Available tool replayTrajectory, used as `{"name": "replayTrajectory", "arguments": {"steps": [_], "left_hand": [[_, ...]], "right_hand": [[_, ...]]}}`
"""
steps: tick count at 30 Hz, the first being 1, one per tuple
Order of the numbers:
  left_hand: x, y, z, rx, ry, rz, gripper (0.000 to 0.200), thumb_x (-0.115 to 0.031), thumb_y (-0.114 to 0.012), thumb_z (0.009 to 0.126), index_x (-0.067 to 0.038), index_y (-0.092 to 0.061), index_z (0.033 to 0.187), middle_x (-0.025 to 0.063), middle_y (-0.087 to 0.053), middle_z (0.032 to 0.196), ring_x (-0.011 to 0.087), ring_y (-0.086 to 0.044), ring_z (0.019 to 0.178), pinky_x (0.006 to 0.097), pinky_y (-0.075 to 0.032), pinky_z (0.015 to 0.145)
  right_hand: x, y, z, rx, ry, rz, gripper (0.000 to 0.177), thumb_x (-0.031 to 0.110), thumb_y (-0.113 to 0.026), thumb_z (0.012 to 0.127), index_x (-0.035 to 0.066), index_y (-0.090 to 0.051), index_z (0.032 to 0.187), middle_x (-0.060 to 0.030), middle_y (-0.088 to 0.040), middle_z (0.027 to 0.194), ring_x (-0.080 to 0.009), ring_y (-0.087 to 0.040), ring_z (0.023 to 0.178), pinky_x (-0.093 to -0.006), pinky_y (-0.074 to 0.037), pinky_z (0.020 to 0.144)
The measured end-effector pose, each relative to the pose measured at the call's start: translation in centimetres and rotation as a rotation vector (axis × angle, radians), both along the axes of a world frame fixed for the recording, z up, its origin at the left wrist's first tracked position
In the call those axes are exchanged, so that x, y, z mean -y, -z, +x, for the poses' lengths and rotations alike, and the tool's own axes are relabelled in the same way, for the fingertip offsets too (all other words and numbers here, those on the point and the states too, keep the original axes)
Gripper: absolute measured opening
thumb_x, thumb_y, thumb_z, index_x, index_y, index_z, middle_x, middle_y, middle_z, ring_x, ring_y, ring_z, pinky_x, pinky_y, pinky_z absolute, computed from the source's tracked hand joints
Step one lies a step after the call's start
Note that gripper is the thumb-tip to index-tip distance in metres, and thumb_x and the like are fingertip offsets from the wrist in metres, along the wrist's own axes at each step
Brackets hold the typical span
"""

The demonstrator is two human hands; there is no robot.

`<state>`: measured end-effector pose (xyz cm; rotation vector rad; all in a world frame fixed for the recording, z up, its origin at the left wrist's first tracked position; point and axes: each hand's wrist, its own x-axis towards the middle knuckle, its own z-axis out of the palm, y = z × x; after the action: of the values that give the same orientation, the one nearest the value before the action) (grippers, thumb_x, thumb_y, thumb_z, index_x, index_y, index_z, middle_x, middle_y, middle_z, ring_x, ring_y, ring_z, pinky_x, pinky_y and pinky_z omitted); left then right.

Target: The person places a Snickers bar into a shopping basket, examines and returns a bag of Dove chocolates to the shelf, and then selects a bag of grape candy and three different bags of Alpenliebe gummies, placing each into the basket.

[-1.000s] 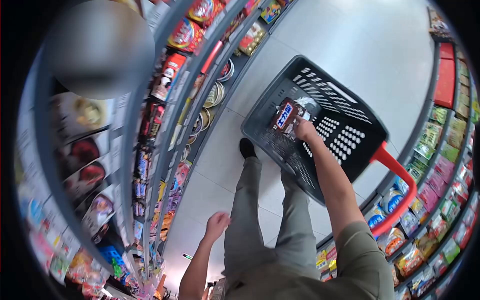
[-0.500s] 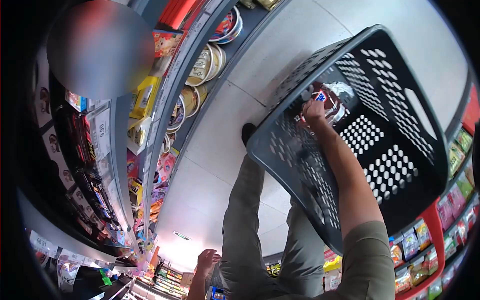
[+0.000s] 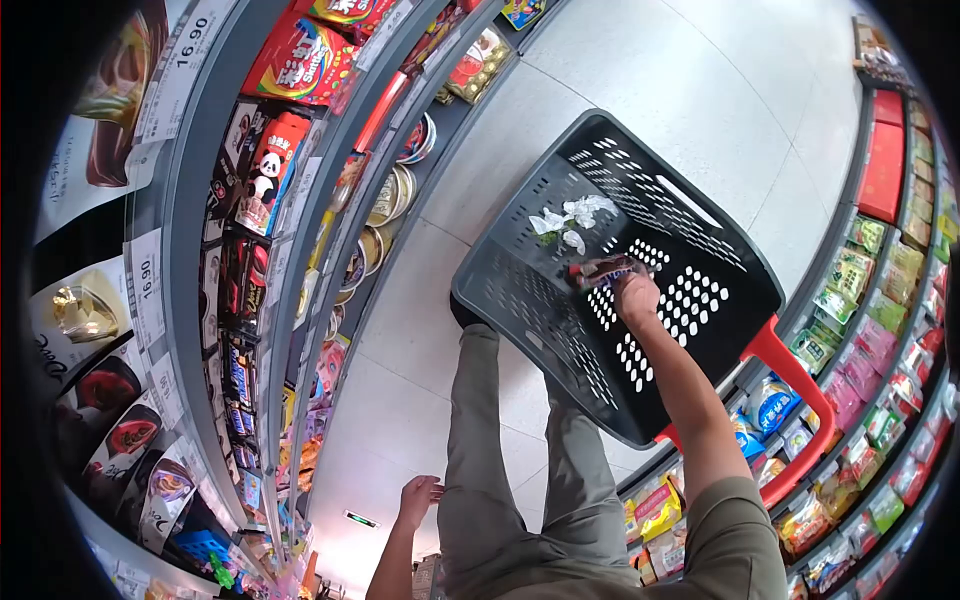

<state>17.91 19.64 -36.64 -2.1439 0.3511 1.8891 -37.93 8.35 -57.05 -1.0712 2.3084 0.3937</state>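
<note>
My right hand (image 3: pixel 637 298) reaches down into a dark grey shopping basket (image 3: pixel 735 262). Its fingers are closed on a brown snack packet (image 3: pixel 603 270) with a shiny wrapper, whose printing is too small to read. Beside the packet, at the basket's far left inside, lies a crumpled white and green bundle (image 3: pixel 575 215) that I cannot identify. My left hand (image 3: pixel 422 497) hangs low beside my left leg, away from the basket. Its fingers are loosely bent and slightly apart, with nothing visible in them.
A red handle (image 3: pixel 805 410) sticks out from the basket's near right side. Shelves of sweets with price tags (image 3: pixel 147 280) curve along the left, with round tubs (image 3: pixel 390 195) on the lowest level. More bagged snacks (image 3: pixel 860 365) fill the right shelf. Pale floor tiles (image 3: pixel 690 60) lie between.
The brown packet has shifted toward the middle of the basket with my right hand. The basket appears lower and further left, and the view takes in more of the left shelf.
</note>
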Motion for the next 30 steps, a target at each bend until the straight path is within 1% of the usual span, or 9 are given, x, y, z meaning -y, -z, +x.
{"name": "replayTrajectory", "arguments": {"steps": [1, 3, 6, 9, 19, 23, 25, 27, 30], "left_hand": [[-0.1, 0.0, -0.1, -0.003, 0.005, 0.000, 0.031, -0.024, -0.049, 0.096, 0.002, -0.059, 0.108, 0.0140, -0.067, 0.092, 0.0204, -0.066, 0.080, 0.0317, -0.053, 0.073], [-0.3, 0.0, -0.1, 0.007, -0.002, 0.012, 0.031, -0.024, -0.050, 0.096, 0.002, -0.060, 0.108, 0.0135, -0.067, 0.092, 0.0195, -0.066, 0.079, 0.0305, -0.052, 0.072], [-1.0, 0.3, 0.4, 0.012, 0.005, 0.004, 0.030, -0.024, -0.049, 0.097, 0.002, -0.060, 0.108, 0.0137, -0.068, 0.092, 0.0190, -0.066, 0.079, 0.0297, -0.052, 0.071], [-1.7, 0.3, 1.0, 0.009, 0.004, -0.015, 0.030, -0.024, -0.049, 0.097, 0.002, -0.059, 0.108, 0.0140, -0.068, 0.091, 0.0190, -0.066, 0.079, 0.0297, -0.052, 0.070], [-1.9, 0.8, 0.1, 0.046, -0.017, 0.037, 0.031, -0.026, -0.049, 0.096, 0.000, -0.060, 0.110, 0.0115, -0.067, 0.093, 0.0183, -0.064, 0.081, 0.0302, -0.051, 0.074], [-2.0, 1.7, -0.4, 0.055, -0.034, 0.020, 0.029, -0.024, -0.049, 0.097, 0.001, -0.060, 0.109, 0.0120, -0.067, 0.091, 0.0187, -0.065, 0.079, 0.0300, -0.052, 0.073], [-2.4, 2.2, -0.3, 0.050, -0.039, 0.009, 0.030, -0.023, -0.048, 0.098, 0.002, -0.059, 0.109, 0.0132, -0.066, 0.090, 0.0195, -0.065, 0.078, 0.0305, -0.053, 0.071], [-2.4, 2.7, -0.4, 0.059, -0.044, 0.032, 0.029, -0.023, -0.049, 0.098, 0.002, -0.060, 0.108, 0.0126, -0.066, 0.089, 0.0194, -0.065, 0.078, 0.0303, -0.053, 0.071], [-2.3, 2.8, -0.7, 0.068, -0.010, 0.032, 0.028, -0.024, -0.050, 0.095, -0.001, -0.061, 0.107, 0.0096, -0.066, 0.090, 0.0173, -0.064, 0.079, 0.0290, -0.051, 0.073]], "right_hand": [[-0.1, -0.7, 0.5, -0.128, 0.102, -0.246, 0.025, 0.026, -0.053, 0.088, 0.007, -0.070, 0.086, -0.0162, -0.064, 0.101, -0.0294, -0.061, 0.099, -0.0391, -0.051, 0.081], [-0.7, -1.0, 0.0, -0.123, -0.021, -0.145, 0.029, 0.029, -0.052, 0.088, 0.007, -0.070, 0.088, -0.0170, -0.061, 0.101, -0.0338, -0.055, 0.102, -0.0435, -0.048, 0.086], [0.2, 1.0, -0.5, 0.079, 0.318, -0.130, 0.031, 0.034, -0.055, 0.087, 0.009, -0.071, 0.094, -0.0185, -0.068, 0.091, -0.0369, -0.064, 0.089, -0.0454, -0.051, 0.079], [0.8, 2.8, -0.2, 0.026, 0.308, -0.324, 0.033, 0.038, -0.057, 0.089, 0.009, -0.073, 0.097, -0.0192, -0.069, 0.088, -0.0368, -0.066, 0.086, -0.0437, -0.052, 0.077], [0.7, 3.0, -0.4, 0.094, 0.440, -0.059, 0.038, 0.037, -0.059, 0.086, 0.003, -0.070, 0.100, -0.0208, -0.068, 0.103, -0.0345, -0.065, 0.100, -0.0405, -0.050, 0.089], [-5.4, 11.8, -0.6, 0.005, 0.427, -0.044, 0.043, 0.041, -0.062, 0.082, 0.004, -0.069, 0.102, -0.0224, -0.066, 0.108, -0.0353, -0.064, 0.102, -0.0393, -0.051, 0.088], [-6.0, 13.3, -0.6, 0.012, 0.545, 0.103, 0.047, 0.037, -0.060, 0.083, -0.004, -0.065, 0.105, -0.0240, -0.064, 0.112, -0.0336, -0.063, 0.107, -0.0374, -0.050, 0.092], [-6.1, 14.8, -1.1, 0.035, 0.260, 0.268, 0.046, 0.035, -0.058, 0.084, -0.006, -0.064, 0.103, -0.0247, -0.064, 0.111, -0.0324, -0.064, 0.106, -0.0378, -0.051, 0.091], [-5.7, 15.7, -1.4, 0.151, 0.699, 0.167, 0.050, 0.041, -0.055, 0.086, -0.005, -0.065, 0.105, -0.0234, -0.065, 0.110, -0.0318, -0.065, 0.104, -0.0384, -0.051, 0.090]]}}
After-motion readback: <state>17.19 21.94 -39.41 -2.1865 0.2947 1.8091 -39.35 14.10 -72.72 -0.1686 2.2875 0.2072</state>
